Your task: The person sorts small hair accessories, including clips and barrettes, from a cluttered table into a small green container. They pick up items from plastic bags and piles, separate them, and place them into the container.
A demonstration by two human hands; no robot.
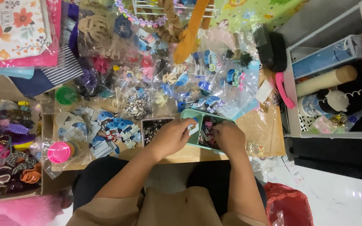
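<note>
Left hand (170, 136) pinched a small pale card (193, 127); right hand (228, 136) was curled into the green tray (187, 114) at the worktop's (269, 138) front edge. Card looked light and bendy, so I'd grip its edges.

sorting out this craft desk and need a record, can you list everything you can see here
shallow green plastic tray: one, green, front centre of the table, under both hands
small white card: one, white with blue, at the left hand's fingertips
clear plastic bags of small hair clips: many, mostly blue, pink and beige, across the middle of the table
round pink plastic lid: one, pink, front left
round green plastic lid: one, green, left of centre
floral fabric pouch: one, white with orange flowers, top left
cardboard tube: one, tan, shelf at right
red plastic bag: one, red, floor at lower right
left hand: pinching the card
right hand: fingers in the tray
</note>
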